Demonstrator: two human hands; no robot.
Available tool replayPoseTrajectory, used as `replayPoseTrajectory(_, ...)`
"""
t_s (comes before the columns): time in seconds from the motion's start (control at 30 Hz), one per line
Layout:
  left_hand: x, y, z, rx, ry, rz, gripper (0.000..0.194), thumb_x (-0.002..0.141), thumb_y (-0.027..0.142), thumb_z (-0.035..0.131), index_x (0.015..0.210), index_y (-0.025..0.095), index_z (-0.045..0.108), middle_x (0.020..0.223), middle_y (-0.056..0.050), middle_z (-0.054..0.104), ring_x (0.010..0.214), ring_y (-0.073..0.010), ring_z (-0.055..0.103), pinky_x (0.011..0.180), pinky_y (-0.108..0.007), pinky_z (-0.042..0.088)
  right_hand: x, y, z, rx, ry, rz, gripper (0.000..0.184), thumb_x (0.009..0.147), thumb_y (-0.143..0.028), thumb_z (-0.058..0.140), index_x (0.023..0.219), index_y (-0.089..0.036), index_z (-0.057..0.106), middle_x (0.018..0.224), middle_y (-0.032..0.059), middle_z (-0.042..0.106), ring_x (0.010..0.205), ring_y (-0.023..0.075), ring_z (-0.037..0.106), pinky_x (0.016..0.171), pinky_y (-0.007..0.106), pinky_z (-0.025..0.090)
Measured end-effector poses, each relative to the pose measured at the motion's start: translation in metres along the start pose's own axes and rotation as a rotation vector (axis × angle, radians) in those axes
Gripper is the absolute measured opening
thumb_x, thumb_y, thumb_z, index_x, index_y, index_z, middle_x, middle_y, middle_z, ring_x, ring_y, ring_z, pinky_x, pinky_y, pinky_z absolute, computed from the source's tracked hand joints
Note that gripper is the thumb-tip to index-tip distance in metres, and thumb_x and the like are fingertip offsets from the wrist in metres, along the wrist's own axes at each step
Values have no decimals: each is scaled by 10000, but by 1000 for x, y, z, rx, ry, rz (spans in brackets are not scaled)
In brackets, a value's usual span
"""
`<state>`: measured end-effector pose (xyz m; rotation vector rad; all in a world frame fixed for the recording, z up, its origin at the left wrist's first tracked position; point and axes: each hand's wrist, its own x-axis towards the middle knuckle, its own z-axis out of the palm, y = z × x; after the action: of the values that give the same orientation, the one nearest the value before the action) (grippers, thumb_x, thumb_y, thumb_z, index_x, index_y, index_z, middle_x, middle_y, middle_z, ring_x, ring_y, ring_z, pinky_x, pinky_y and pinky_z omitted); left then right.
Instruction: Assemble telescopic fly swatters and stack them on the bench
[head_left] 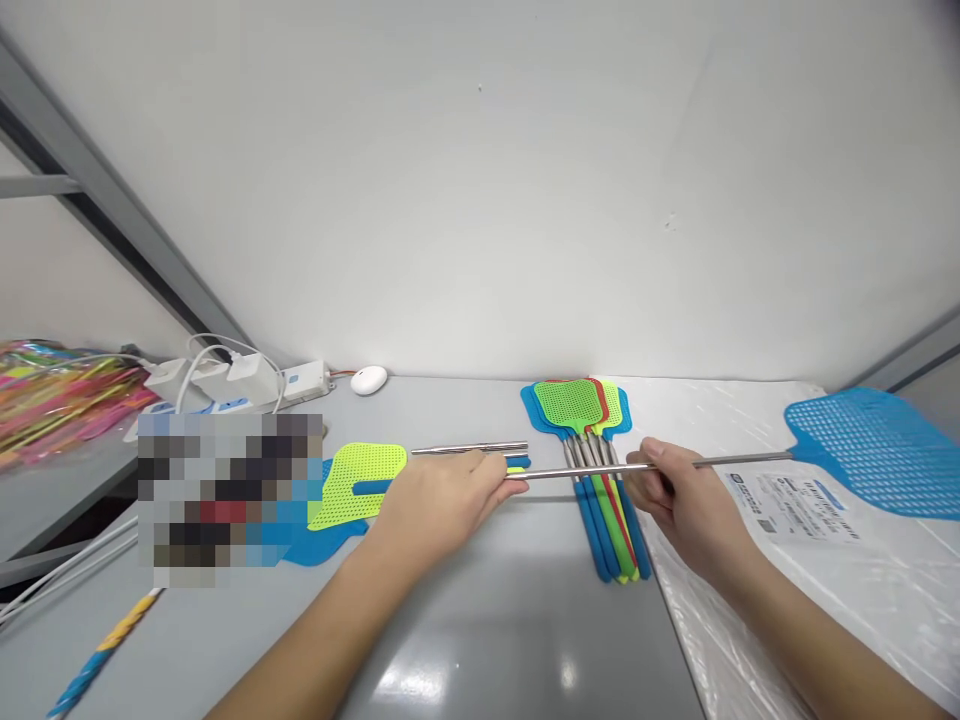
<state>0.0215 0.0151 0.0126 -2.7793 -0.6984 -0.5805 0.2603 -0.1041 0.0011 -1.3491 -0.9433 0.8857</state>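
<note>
A fly swatter (750,458) with a blue perforated head and a long, drawn-out metal rod stretches across the view, its head to the right. My left hand (450,500) is closed around it at the left, where a blue handle end sticks out beyond the hand. My right hand (675,500) grips the rod closer to the head. Beneath the left hand lie a yellow-green swatter (367,470) and blue swatter heads (322,545). Behind the rod, a fanned pile of short swatters (574,405) in blue, green, red and yellow rests on the table.
Loose metal rods (472,447) lie behind my left hand. Chargers in a power strip (251,380) and a white round object (368,380) stand at back left. A plastic-wrapped white package (795,560) is at right. A blurred patch hides part of the left side.
</note>
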Motion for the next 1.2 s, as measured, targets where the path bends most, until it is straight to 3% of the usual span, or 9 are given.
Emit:
replayPoseTrajectory(0.13,4,28,1,-8,85,33,425,991,471,372,697,195,510,566,17,557,464,-123,470,478,-293,134,-9,-2,14,-230,-114,-55,460,874,-497,576,558,-199,423,550,-40,348,538,109,313,510,265,235)
replayPoseTrajectory(0.3,7,39,1,-60,131,90,480,985,512,352,665,189,506,531,20,538,445,-113,456,463,-290,143,-20,-2,23,-277,-211,-12,534,924,-527,455,521,-206,319,514,-40,281,510,109,264,494,272,218)
replayPoseTrajectory(0.43,8,25,1,-55,125,87,510,947,584,385,651,186,503,509,28,539,427,-113,451,464,-287,116,-19,-4,20,-279,-193,-24,527,917,-529,473,539,-207,297,532,-40,261,516,108,261,495,278,202)
replayPoseTrajectory(0.7,3,-3,-8,-106,35,35,481,959,550,397,664,186,504,576,25,569,503,-109,492,493,-263,156,-9,-5,-1,-274,-98,-105,511,930,-489,483,563,-209,264,568,-39,197,540,118,188,519,310,150)
replayPoseTrajectory(1.0,-13,-53,-20,-2,-4,-125,561,913,671,332,672,197,512,525,9,545,476,-137,453,503,-266,137,1,-11,-27,24,97,-104,489,880,-363,566,526,-219,260,548,-45,191,529,125,196,510,321,153)
replayPoseTrajectory(1.2,-12,-50,-19,21,-46,-197,496,959,559,303,664,201,480,535,10,545,488,-143,470,507,-272,153,9,-13,-23,210,217,-71,491,855,-311,602,508,-212,267,544,-60,176,497,103,161,488,309,130)
